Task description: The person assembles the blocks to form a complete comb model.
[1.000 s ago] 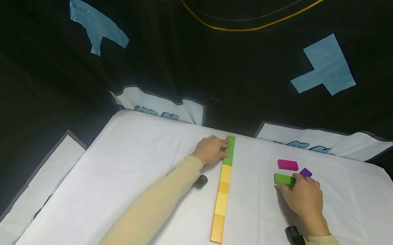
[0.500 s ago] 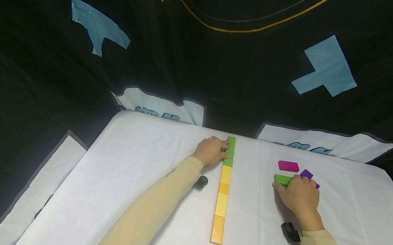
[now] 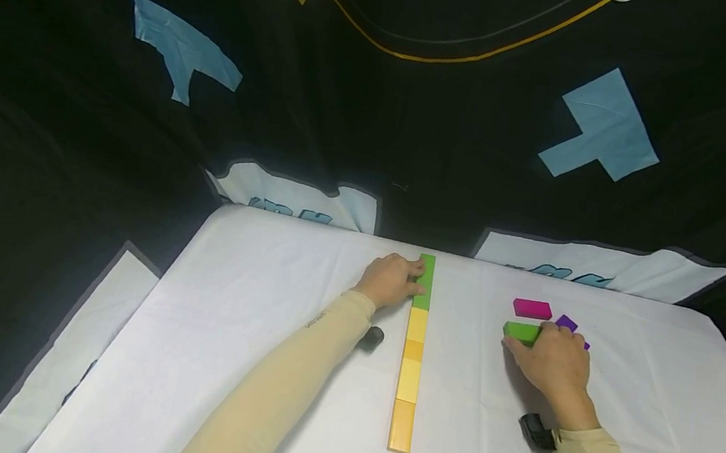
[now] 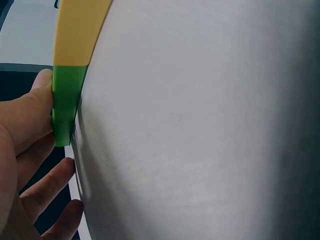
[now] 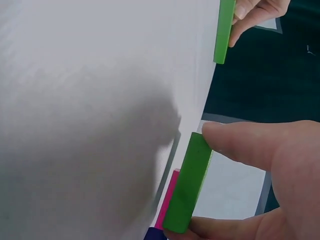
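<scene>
— Starting with the biggest thing: the white table (image 3: pixel 252 334) lies under both hands, and a straight row of blocks (image 3: pixel 412 355) runs away from the person between them — orange nearest, then yellows, with the green end block (image 3: pixel 425 280) farthest out.

— And the left hand (image 3: pixel 390 280)?

— It rests against the left side of that green end block. The left wrist view shows the thumb along the block's side, the other fingers loose and hanging off the table edge, curled round nothing. I'd call it steadying, not gripping.

— The right hand (image 3: pixel 555 359)?

— Well apart from the left, out to the right of the row. It pinches a loose green block (image 5: pixel 189 190) by its two ends, thumb on one and a finger on the other. I cannot tell whether the block is lifted off the table.

— What else is by it?

— Just beyond its fingers, a magenta block (image 3: pixel 532 308), and a purple block (image 3: pixel 567 324) partly hidden by the knuckles.

— So how far along?

— My judgement: the row counts five laid end to end, and three blocks remain outside it — the green one in hand, then magenta and purple untouched.
</scene>
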